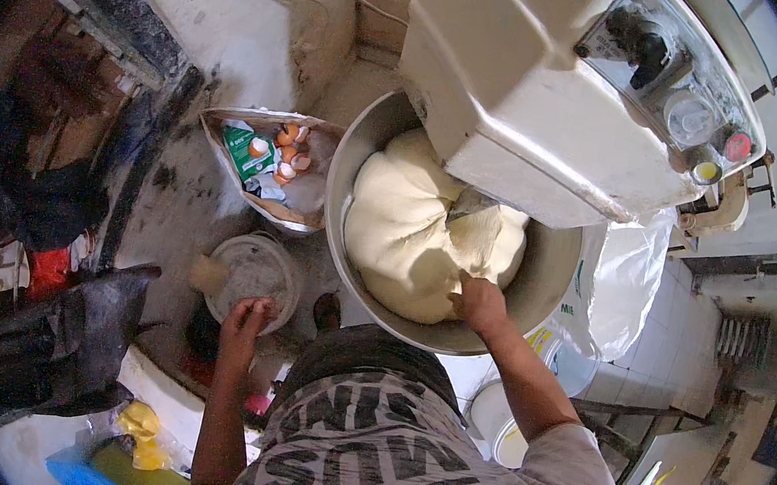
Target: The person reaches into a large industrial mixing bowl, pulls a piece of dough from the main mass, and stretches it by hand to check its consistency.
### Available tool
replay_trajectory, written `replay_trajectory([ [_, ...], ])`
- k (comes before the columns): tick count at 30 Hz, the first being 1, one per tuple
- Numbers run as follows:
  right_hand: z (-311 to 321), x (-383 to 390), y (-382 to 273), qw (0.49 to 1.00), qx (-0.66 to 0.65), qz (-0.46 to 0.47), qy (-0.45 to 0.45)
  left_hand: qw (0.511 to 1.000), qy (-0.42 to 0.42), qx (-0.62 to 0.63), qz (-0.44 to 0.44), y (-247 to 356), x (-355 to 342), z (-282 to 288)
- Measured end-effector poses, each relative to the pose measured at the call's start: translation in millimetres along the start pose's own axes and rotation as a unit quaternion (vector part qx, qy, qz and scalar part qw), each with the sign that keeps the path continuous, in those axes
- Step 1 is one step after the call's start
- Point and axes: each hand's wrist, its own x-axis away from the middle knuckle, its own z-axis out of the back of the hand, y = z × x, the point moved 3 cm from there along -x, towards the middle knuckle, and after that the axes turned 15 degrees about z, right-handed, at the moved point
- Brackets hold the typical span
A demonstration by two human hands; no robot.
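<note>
A big mass of pale dough (401, 215) fills much of the steel mixing bowl (545, 299) in front of me. My right hand (480, 303) is at the dough's near edge, its fingers closed and pinching into the surface. Part of the mixer's metal hook (471, 204) shows in the dough; the rest is hidden under the cream mixer head (539, 97). Lower left, my left hand (249, 316) hangs over the rim of a round, dusty bucket (262, 271), fingers loosely bent and apart, with nothing visible in them.
Left of the bowl stands an open paper sack (304, 225) with broken eggshells (290, 150) and a green wrapper (247, 152). Knobs and a red button (738, 145) sit on the mixer's panel. A white plastic bag (628, 284) and white tubs (500, 423) are at the right.
</note>
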Motion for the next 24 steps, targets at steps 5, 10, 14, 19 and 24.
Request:
replay_trajectory([
  [5, -72.3, -56.8, 35.4, 0.992, 0.067, 0.087, 0.07, 0.998, -0.035, -0.049, -0.004, 28.3, 8.9, -24.2],
  [10, -33.3, -36.2, 40.0, 0.997, 0.062, -0.033, -0.022, 0.999, -0.046, -0.011, -0.021, 14.6, 5.0, -17.7],
  [14, -12.1, 16.0, 36.6, 0.988, 0.144, 0.043, 0.021, 0.999, -0.034, 0.029, 0.019, 2.0, 1.0, -10.6],
  [19, -15.3, -14.8, 24.2, 0.935, -0.323, 0.017, 0.148, 0.999, -0.04, 0.018, 0.013, 9.2, 4.4, -14.5],
  [24, -40.0, -77.5, -25.1, 0.693, -0.704, -0.067, 0.143, 0.999, -0.03, -0.03, 0.003, 25.7, 12.2, -19.7],
])
